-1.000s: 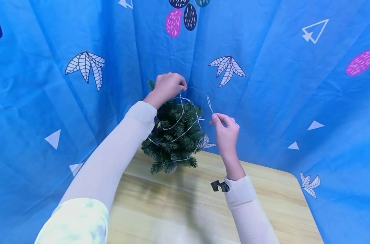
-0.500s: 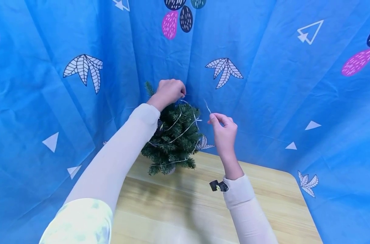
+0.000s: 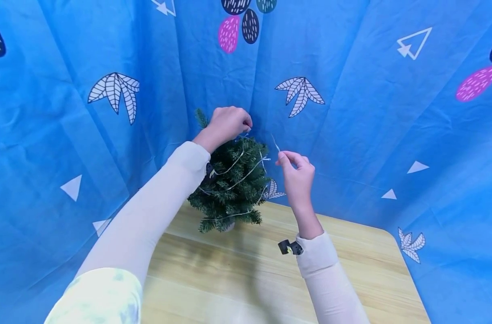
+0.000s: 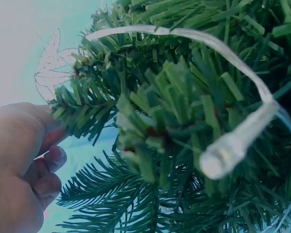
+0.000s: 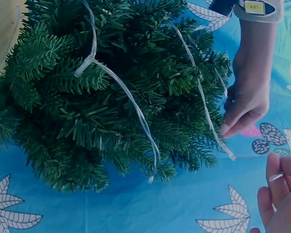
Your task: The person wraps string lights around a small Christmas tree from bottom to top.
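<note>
A small artificial Christmas tree (image 3: 225, 204) stands on the table, with a string of fairy lights (image 5: 129, 94) wound around its branches. My left hand (image 3: 228, 123) is at the top of the tree, its thumb and finger pinching the string by the upper branches; leaves partly cover these fingertips in the left wrist view. To the right of the tree, my right hand (image 3: 298, 175) pinches a thin piece of the string between thumb and forefinger. A clear bulb (image 4: 222, 158) on the string sits close to the left wrist camera.
The light wood table (image 3: 213, 270) carries the tree near its back edge. A blue patterned curtain (image 3: 351, 112) hangs close behind the tree and along both sides. A black wrist camera (image 3: 290, 247) is strapped to the right cuff.
My left hand has lowered slightly toward the treetop, and the loop of string between the hands has dropped. The right hand has shifted only a little left, still pinching the string.
</note>
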`<state>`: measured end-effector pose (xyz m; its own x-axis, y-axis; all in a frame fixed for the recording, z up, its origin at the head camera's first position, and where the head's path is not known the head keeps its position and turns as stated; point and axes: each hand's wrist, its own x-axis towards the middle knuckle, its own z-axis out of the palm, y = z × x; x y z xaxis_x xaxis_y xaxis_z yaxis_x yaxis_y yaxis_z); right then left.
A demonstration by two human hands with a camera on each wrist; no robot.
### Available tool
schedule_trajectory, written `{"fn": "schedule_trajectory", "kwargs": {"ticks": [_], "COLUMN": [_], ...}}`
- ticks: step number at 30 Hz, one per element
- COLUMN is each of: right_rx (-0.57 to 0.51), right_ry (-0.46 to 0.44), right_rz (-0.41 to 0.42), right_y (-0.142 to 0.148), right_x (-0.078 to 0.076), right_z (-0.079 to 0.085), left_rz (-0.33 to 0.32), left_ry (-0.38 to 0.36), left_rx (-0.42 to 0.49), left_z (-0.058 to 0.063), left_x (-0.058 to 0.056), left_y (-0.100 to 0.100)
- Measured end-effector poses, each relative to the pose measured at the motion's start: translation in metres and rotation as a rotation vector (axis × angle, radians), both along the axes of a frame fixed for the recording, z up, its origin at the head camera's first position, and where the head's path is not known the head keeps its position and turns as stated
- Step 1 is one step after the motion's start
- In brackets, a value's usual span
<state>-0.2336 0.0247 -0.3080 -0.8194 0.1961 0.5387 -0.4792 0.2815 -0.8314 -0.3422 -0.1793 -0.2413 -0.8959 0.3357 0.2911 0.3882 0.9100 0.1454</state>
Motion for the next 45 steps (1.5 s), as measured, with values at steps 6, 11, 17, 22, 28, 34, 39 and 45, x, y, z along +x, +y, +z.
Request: {"fn": "schedule_trajectory", "kwargs": {"ticks": [6, 11, 17, 22, 28, 34, 39, 45], "right_rx": [0.005, 0.035, 0.034, 0.036, 0.06, 0.07, 0.059, 0.017], "right_ry": [0.001, 0.001, 0.027, 0.039, 0.051, 0.073, 0.052, -0.008], "right_rz": [0.004, 0.002, 0.003, 0.017, 0.028, 0.032, 0.055, 0.091], "right_y": [0.003, -0.003, 0.001, 0.005, 0.005, 0.004, 0.004, 0.005], "right_x": [-0.01, 0.004, -0.012, -0.019, -0.023, -0.025, -0.028, -0.043], "right_z": [-0.01, -0.001, -0.014, -0.019, -0.022, -0.024, -0.023, -0.027], "left_rz": [-0.002, 0.068, 0.146, 0.131, 0.143, 0.143, 0.128, 0.114], "left_ry": [0.041, 0.041, 0.109, 0.242, 0.303, 0.25, 0.251, 0.282], "left_rx": [0.081, 0.223, 0.378, 0.429, 0.443, 0.422, 0.426, 0.457], "left_z": [-0.008, -0.021, -0.05, -0.078, -0.098, -0.105, -0.112, -0.12], "left_x": [0.022, 0.057, 0.101, 0.117, 0.12, 0.118, 0.116, 0.115], "left_y": [-0.005, -0.015, -0.027, -0.029, -0.025, -0.022, -0.022, -0.026]}}
